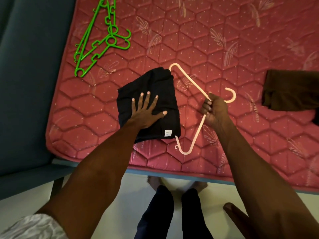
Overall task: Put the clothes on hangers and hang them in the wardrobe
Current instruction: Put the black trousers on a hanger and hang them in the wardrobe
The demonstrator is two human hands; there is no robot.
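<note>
Mattress, one, red quilted, on a bed frame whose near edge shows as a blue strip. Black garment, one, folded, lying on the mattress near its near edge and toward the left corner; a small white label shows at its near right corner. Left hand, one, laid flat on the black garment with fingers spread and straight, pressing, gripping nothing. Pink hanger, one, its far end tucked at the garment's far corner and its near end beside the label; hook pointing right. Right hand, one, fingers curled round the pink hanger just below the hook, holding it. Green hangers, a stack of apparently two or three, exact count unclear, lying near the mattress's far left edge, well apart from the garment. Brown garment, one, folded, at the right edge of view on the mattress.
</note>
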